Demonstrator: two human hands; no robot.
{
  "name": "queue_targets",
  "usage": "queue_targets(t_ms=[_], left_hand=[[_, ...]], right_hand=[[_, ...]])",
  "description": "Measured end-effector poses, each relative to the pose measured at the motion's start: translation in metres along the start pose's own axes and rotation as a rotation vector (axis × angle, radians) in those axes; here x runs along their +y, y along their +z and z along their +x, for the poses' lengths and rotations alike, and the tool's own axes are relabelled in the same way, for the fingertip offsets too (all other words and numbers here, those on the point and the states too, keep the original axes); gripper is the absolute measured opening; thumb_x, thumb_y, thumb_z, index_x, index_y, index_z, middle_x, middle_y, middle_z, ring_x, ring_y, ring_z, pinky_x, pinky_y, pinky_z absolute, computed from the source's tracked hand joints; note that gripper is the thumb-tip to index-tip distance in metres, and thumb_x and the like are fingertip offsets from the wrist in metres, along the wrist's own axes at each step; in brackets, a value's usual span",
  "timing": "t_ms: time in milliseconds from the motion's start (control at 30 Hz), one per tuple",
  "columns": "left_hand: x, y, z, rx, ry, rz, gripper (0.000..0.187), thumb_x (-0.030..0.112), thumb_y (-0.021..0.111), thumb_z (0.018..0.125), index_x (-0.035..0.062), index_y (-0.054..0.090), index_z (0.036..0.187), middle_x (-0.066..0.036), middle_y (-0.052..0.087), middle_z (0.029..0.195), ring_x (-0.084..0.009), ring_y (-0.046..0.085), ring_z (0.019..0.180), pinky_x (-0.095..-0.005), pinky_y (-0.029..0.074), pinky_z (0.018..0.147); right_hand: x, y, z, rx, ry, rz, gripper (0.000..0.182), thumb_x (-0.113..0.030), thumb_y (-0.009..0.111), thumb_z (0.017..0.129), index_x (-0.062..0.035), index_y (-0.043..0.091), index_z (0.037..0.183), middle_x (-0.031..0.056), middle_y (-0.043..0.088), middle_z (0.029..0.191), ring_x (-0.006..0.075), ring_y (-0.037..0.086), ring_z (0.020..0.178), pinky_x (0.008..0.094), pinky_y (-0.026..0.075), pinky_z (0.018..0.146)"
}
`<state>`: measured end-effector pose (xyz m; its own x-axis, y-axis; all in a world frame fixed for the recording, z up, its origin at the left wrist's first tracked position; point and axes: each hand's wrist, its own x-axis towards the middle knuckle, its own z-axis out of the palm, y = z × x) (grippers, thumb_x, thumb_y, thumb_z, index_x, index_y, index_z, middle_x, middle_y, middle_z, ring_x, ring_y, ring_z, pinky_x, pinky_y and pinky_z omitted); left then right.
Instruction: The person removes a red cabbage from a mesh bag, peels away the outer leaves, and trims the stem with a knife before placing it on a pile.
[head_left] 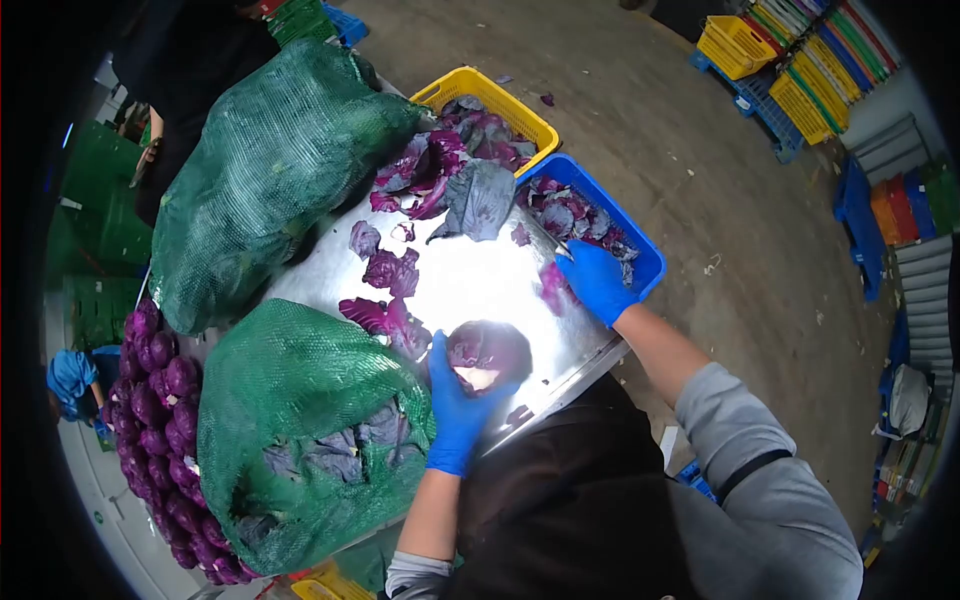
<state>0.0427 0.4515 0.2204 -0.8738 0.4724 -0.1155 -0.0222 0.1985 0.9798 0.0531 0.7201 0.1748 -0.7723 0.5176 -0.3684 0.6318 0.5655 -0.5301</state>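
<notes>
On the steel table (pixel 470 270), my left hand (pixel 455 408), in a blue glove, grips a red cabbage (pixel 490 345) from its left and near sides. The pale cut stem end of the cabbage faces up toward me. My right hand (pixel 597 283), also gloved in blue, is closed at the table's right edge beside a blue crate (pixel 650 262). A thin object juts past its fingers; I cannot make out what it is. A blurred purple leaf (pixel 553 288) shows just left of that hand. Loose cabbage leaves (pixel 392 272) lie scattered across the table.
A yellow crate (pixel 540 128) of leaves stands at the table's far end. One full green mesh sack (pixel 270 170) and another slack one (pixel 310 420) occupy the left side. Stacked red cabbages (pixel 160 400) rise beyond them. People stand at far left.
</notes>
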Motion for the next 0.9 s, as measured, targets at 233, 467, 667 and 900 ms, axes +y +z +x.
queue_targets(t_ms=[233,467,667,900], left_hand=[[-0.028,0.007,0.017,-0.048,0.134,0.185,0.11,0.018,0.084,0.056,-0.0041,0.015,0.139,-0.018,0.03,0.136,-0.0269,0.032,0.126,-0.0357,0.03,0.104],[-0.017,0.012,0.015,0.175,0.011,0.487,0.106,0.021,0.082,0.06,-0.007,0.015,0.138,-0.02,0.028,0.138,-0.0279,0.034,0.126,-0.0355,0.027,0.106],[-0.001,0.025,0.03,-0.017,-0.097,0.021,0.104,0.022,0.085,0.055,-0.0081,0.021,0.132,-0.02,0.042,0.118,-0.0272,0.048,0.106,-0.0347,0.045,0.089],[0.007,0.037,0.032,-0.041,0.006,-0.028,0.074,0.027,0.083,0.054,-0.0019,0.037,0.104,-0.015,0.049,0.1,-0.0255,0.051,0.093,-0.038,0.046,0.076]], right_hand=[[-0.06,0.007,-0.067,-0.152,-0.558,0.432,0.045,-0.039,0.068,0.075,-0.0106,0.061,0.108,0.0105,0.061,0.099,0.0267,0.063,0.072,0.0355,0.049,0.069],[0.004,0.031,-0.061,-0.318,-0.05,0.755,0.019,-0.021,0.057,0.088,-0.0044,0.062,0.081,0.0007,0.058,0.069,0.0108,0.052,0.056,0.0261,0.044,0.054],[-0.025,-0.002,-0.072,0.084,-0.447,0.2,0.051,-0.035,0.065,0.079,-0.007,0.052,0.12,0.0154,0.064,0.097,0.0293,0.065,0.079,0.038,0.051,0.07],[-0.026,0.037,-0.039,0.088,-0.898,0.011,0.034,-0.034,0.056,0.082,-0.0113,0.059,0.106,0.0139,0.062,0.089,0.0295,0.062,0.075,0.0383,0.049,0.067]])
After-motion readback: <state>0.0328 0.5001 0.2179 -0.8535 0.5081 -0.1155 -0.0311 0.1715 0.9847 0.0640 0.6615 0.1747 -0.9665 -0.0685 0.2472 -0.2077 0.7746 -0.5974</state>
